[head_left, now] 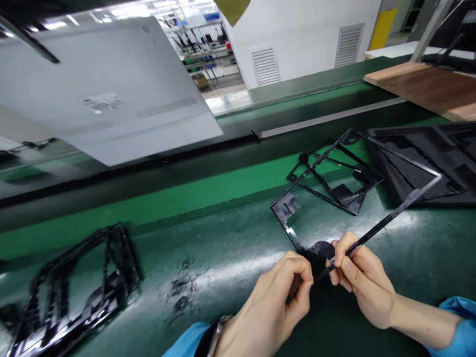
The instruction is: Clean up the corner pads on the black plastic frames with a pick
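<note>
My right hand (366, 282) grips a thin black rectangular plastic frame (390, 217) by its long near edge, close to the lower corner. The frame is tilted up above the green bench, with a dark flat panel piece at its left end. My left hand (271, 305) is closed in a pinch right beside that lower corner. Whatever lies between its fingertips is hidden or too small to make out. On the bench left of my hands lies a small heap of thin black curled shavings (183, 287).
Several similar black frames (80, 285) are stacked at the left. More frames (334, 191) lie behind the held one, beside a black foam tray (416, 163). A large grey panel (122, 89) hangs over the upper left. A wooden board (427, 87) sits at the back right.
</note>
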### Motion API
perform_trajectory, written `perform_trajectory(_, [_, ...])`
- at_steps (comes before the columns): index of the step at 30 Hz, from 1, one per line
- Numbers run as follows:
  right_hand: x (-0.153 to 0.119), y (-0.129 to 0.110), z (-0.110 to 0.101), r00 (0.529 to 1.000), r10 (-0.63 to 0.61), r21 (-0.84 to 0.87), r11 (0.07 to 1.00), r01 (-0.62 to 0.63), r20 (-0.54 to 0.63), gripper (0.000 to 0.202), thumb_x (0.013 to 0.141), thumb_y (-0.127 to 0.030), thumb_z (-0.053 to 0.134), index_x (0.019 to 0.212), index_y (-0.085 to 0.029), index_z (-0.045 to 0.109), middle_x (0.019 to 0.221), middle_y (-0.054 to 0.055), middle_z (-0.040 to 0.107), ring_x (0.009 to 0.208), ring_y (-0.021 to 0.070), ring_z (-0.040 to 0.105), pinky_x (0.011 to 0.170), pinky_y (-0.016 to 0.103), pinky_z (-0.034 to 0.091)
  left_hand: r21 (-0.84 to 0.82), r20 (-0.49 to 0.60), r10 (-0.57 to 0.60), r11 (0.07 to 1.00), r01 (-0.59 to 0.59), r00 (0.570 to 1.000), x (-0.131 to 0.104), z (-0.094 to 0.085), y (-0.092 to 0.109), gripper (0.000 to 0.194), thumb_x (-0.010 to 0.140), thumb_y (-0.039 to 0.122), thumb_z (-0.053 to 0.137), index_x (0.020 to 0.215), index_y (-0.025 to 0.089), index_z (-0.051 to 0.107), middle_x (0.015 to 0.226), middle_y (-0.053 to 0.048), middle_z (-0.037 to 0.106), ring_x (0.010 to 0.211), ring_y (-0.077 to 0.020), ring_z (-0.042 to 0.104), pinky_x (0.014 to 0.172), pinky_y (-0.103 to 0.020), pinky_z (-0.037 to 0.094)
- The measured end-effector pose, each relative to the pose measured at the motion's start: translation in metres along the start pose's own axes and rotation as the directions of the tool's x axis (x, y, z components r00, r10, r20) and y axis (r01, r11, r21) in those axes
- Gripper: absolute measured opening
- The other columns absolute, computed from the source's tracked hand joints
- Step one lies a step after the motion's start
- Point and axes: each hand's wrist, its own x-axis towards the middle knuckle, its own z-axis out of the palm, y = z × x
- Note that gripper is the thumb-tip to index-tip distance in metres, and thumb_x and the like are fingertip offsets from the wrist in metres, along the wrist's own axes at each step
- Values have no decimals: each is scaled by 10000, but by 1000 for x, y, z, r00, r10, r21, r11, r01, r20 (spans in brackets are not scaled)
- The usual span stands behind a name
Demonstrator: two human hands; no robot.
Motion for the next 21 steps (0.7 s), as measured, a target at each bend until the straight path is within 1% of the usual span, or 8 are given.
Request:
perform_trajectory(3, [0, 1, -1, 1000, -2, -68, 998, 3, 25, 298, 1146, -471, 483, 964, -241, 534, 674, -50, 539, 508, 111, 340, 467, 251, 237, 7, 32, -24, 1000, 23, 999, -2, -2, 0, 239, 1011, 41, 473, 1053, 276, 469, 946, 44, 573, 755, -89, 551, 693, -168, 445])
perform_trajectory(5, [0, 4, -3, 999, -18, -115, 993, 23, 45, 294, 1166, -441, 430, 967, -245, 520, 676, -58, 517, 511, 111, 339, 472, 254, 241, 8, 93, -57, 998, 57, 994, -3, -6, 1, 230, 1015, 47, 479, 1054, 274, 480, 945, 44, 578, 755, -93, 552, 691, -173, 446])
perform_trajectory(7, [0, 8, -5, 998, -33, -146, 988, 42, 62, 292, 1171, -415, 418, 962, -242, 527, 697, -54, 506, 528, 111, 367, 488, 260, 266, 4, 165, -87, 996, 88, 982, -2, -9, 2, 200, 1034, 72, 501, 1056, 271, 505, 949, 42, 594, 751, -98, 550, 690, -181, 450])
perform_trajectory(9, [-1, 12, -7, 996, -48, -175, 983, 61, 78, 291, 1170, -389, 422, 951, -236, 537, 737, -45, 499, 562, 114, 414, 519, 267, 307, -13, 190, -99, 995, 103, 977, -1, -11, 2, 160, 1062, 109, 533, 1057, 269, 537, 948, 44, 619, 745, -101, 557, 695, -186, 456])
perform_trajectory(13, [-1, 15, -8, 989, -95, -248, 961, 120, 110, 293, 1175, -318, 406, 921, -230, 524, 833, -25, 519, 616, 112, 475, 573, 277, 366, -19, 107, -86, 996, 89, 990, 1, -6, -1, 91, 1078, 181, 619, 1038, 262, 615, 918, 47, 664, 728, -100, 594, 709, -186, 482])
perform_trajectory(15, [-1, 15, -8, 984, -120, -286, 946, 153, 129, 287, 1171, -301, 413, 914, -230, 518, 848, -18, 537, 631, 117, 494, 595, 283, 385, 27, 77, -65, 998, 63, 995, 0, -3, -4, 52, 1066, 217, 658, 1031, 254, 646, 901, 40, 676, 720, -105, 619, 705, -192, 501])
perform_trajectory(17, [-1, 15, -8, 980, -140, -321, 930, 178, 140, 271, 1164, -285, 430, 913, -231, 517, 845, -15, 545, 646, 126, 508, 612, 292, 394, 111, 56, -32, 993, 26, 998, -3, 1, -7, 27, 1080, 249, 637, 1071, 241, 660, 912, 21, 693, 728, -118, 656, 691, -209, 523])
perform_trajectory(21, [-1, 15, -8, 980, -155, -369, 910, 190, 123, 273, 1159, -247, 420, 899, -237, 505, 867, -3, 555, 657, 139, 508, 618, 302, 398, 256, 52, 50, 965, -62, 997, -7, 4, -8, 173, 1132, 265, 513, 1221, 211, 650, 974, -32, 713, 768, -157, 708, 669, -248, 570])
